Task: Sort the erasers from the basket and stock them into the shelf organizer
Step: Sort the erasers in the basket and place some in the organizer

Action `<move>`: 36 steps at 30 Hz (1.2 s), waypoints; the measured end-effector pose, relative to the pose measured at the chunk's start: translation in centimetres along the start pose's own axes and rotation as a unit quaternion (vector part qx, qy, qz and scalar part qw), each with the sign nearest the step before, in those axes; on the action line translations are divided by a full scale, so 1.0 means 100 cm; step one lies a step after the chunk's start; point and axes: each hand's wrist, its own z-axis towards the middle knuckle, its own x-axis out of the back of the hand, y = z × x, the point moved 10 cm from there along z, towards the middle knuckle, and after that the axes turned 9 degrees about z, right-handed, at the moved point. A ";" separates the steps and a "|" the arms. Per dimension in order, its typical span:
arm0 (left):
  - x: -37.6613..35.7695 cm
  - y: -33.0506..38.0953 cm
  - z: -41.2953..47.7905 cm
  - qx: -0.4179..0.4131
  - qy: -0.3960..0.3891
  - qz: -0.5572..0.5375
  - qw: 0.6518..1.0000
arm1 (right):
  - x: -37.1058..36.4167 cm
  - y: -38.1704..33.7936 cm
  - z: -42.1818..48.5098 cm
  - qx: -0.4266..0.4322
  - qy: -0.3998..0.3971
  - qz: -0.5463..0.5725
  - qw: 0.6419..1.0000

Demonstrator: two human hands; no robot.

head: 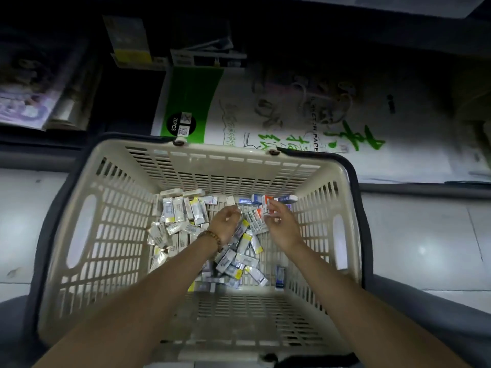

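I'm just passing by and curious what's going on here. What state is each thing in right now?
Basket: upright, handles folded down.
Erasers: wrapped, scattered loose inside.
Right hand: fingers pinch red-and-white erasers.
Left hand: fingers curled above the pile; hold unclear.
Sketch paper pack: lying flat beyond the basket.

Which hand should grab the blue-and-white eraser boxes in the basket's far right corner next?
Right. The right hand lies beside the blue-and-white eraser boxes by the right wall of the beige plastic basket; the left hand sits over the middle, farther off.
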 end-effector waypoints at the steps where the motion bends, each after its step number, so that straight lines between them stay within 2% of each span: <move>1: 0.002 0.005 0.003 -0.012 0.009 0.003 1.000 | 0.000 -0.001 0.002 0.004 0.004 0.032 0.999; 5: -0.006 0.019 0.020 0.008 -0.026 -0.009 1.000 | 0.021 0.011 0.005 -0.030 0.112 0.122 0.986; 10: -0.019 0.025 0.045 0.036 -0.050 0.070 0.996 | 0.023 0.004 0.005 -0.010 0.144 0.080 0.986; 12: -0.027 0.028 0.050 0.033 -0.062 0.050 0.996 | 0.025 0.007 0.005 -0.035 0.141 0.067 0.987; 15: -0.036 0.035 0.055 0.022 -0.057 0.090 0.994 | 0.029 0.003 0.001 -0.022 0.127 0.000 0.992; 17: -0.038 0.039 0.058 0.009 -0.037 0.127 0.991 | 0.029 -0.006 -0.001 0.014 0.118 -0.094 0.988; 19: -0.039 0.038 0.059 0.003 -0.020 0.095 0.995 | 0.024 -0.010 -0.001 0.034 0.101 -0.177 0.978; 21: -0.034 0.036 0.059 -0.001 0.006 0.038 0.999 | 0.022 -0.011 0.000 0.039 0.104 -0.193 0.975; 26: -0.019 0.030 0.052 -0.027 0.027 -0.026 0.999 | 0.030 -0.007 0.013 0.001 0.111 -0.142 0.984; 29: -0.004 0.020 0.045 -0.020 0.048 -0.105 0.993 | 0.030 -0.005 0.015 0.001 0.108 -0.055 0.993; 33: 0.008 0.010 0.027 0.027 0.015 -0.294 0.955 | 0.039 -0.005 -0.002 0.012 0.173 0.089 0.981; 36: 0.008 0.009 0.017 0.045 -0.036 -0.356 0.933 | 0.022 -0.013 -0.011 0.019 0.129 0.172 0.976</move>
